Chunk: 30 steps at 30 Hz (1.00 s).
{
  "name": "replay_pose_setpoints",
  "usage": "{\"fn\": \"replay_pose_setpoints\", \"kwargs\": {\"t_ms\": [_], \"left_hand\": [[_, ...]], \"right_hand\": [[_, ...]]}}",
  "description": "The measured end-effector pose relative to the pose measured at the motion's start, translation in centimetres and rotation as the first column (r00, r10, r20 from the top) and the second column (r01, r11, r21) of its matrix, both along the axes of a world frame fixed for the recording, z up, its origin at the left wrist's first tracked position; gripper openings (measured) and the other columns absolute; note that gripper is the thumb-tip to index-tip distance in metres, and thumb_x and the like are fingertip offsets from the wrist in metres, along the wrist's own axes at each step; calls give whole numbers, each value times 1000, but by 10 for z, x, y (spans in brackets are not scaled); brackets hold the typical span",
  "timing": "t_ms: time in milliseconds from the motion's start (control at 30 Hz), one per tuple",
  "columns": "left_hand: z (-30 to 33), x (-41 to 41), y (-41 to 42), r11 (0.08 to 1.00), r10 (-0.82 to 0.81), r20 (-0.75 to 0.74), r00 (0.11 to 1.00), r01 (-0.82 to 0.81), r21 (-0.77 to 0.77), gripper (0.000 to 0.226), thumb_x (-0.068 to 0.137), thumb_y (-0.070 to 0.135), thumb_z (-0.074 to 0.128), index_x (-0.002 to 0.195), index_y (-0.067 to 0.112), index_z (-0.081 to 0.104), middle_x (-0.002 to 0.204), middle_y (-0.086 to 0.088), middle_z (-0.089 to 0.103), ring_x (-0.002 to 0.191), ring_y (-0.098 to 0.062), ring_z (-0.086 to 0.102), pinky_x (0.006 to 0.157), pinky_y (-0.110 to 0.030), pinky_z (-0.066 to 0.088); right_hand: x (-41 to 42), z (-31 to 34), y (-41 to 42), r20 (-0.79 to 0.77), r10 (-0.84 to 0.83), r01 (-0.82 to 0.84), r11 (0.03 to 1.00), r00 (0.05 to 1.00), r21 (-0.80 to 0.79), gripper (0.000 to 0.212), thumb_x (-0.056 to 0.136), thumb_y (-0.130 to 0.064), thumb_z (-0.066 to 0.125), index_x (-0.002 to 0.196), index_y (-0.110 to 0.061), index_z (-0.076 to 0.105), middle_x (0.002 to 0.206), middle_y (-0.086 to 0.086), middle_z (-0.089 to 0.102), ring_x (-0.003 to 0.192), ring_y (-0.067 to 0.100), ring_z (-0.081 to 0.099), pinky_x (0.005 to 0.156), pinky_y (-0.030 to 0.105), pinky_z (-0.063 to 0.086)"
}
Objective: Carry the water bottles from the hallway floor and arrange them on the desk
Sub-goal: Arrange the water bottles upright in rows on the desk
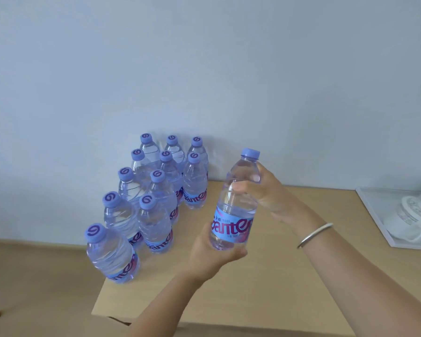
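A clear water bottle with a purple cap and blue label is held upright above the light wooden desk. My left hand cups its base from below, fingers curled round it. My right hand grips its upper body just under the cap. To the left, several identical bottles stand upright on the desk in rows running back to the wall.
A pale wall backs the desk. At the right edge lies a white framed tray with a white object in it. The desk's front edge and a brown lower surface show at the bottom left.
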<state>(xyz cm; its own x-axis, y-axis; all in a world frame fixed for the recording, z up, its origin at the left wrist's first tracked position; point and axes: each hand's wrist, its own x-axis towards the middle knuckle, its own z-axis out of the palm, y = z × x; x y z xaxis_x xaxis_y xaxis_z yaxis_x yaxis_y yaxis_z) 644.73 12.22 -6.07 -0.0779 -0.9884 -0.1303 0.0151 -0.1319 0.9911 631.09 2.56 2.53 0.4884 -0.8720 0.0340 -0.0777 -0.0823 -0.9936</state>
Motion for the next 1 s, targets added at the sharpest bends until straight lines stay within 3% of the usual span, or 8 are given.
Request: {"fn": "replay_pose_setpoints", "kwargs": {"t_ms": [100,267,367,467,700,767,867,1000], "left_hand": [[5,21,-1,990,-142,-49,989,142,-8,32,58,12,82,79,33,69,78,5,70,72,-7,64,67,-19,52],[-9,22,0,987,158,66,985,-158,5,46,45,28,84,84,29,61,79,4,70,71,-11,65,66,-25,55],[-23,20,4,944,314,222,923,-328,25,61,46,32,87,95,29,52,81,12,66,67,5,61,54,-8,45],[-34,22,7,929,346,265,900,-368,37,63,50,27,88,101,29,50,82,15,65,69,11,59,52,-5,42],[-42,32,-3,926,351,205,914,-371,68,57,59,12,85,92,36,45,90,15,62,76,6,61,58,-5,44],[-47,34,-2,918,371,164,914,-388,83,55,63,8,82,94,36,46,94,17,61,85,0,60,66,-6,44],[-57,31,4,922,322,101,941,-336,192,76,71,6,78,135,20,40,125,8,54,117,-10,49,95,-21,39],[-63,32,0,915,271,-15,963,-252,314,89,76,-1,70,149,12,20,147,0,36,134,-13,37,97,-25,35]], "right_hand": [[9,2,-1,49,82,-83,996,995,29,24,65,-27,65,85,-13,61,90,4,60,86,18,59,73,23,48],[28,2,-1,10,64,-64,998,998,26,28,69,-25,71,89,-10,57,86,5,61,78,11,60,63,16,46],[36,-3,-1,-98,9,-6,1000,995,24,32,79,-22,73,101,-6,56,90,0,63,78,2,62,59,10,45],[43,-15,-1,-159,-23,31,999,987,45,23,83,-17,70,101,-11,57,83,-14,65,71,-9,60,58,8,45],[67,-30,0,-249,-155,138,987,956,-83,38,78,-27,74,108,-18,52,92,-14,63,91,2,60,85,23,46],[74,-35,-2,-278,-175,147,982,944,-119,38,76,-30,74,105,-19,52,94,-9,65,92,10,62,90,33,49],[84,-44,-7,-336,-218,160,968,916,-191,48,75,-34,74,114,-19,50,109,-5,64,102,13,61,95,40,46],[96,-59,-13,-396,-213,133,967,893,-219,55,76,-33,73,121,-18,47,122,1,58,112,19,57,97,43,45]]}}
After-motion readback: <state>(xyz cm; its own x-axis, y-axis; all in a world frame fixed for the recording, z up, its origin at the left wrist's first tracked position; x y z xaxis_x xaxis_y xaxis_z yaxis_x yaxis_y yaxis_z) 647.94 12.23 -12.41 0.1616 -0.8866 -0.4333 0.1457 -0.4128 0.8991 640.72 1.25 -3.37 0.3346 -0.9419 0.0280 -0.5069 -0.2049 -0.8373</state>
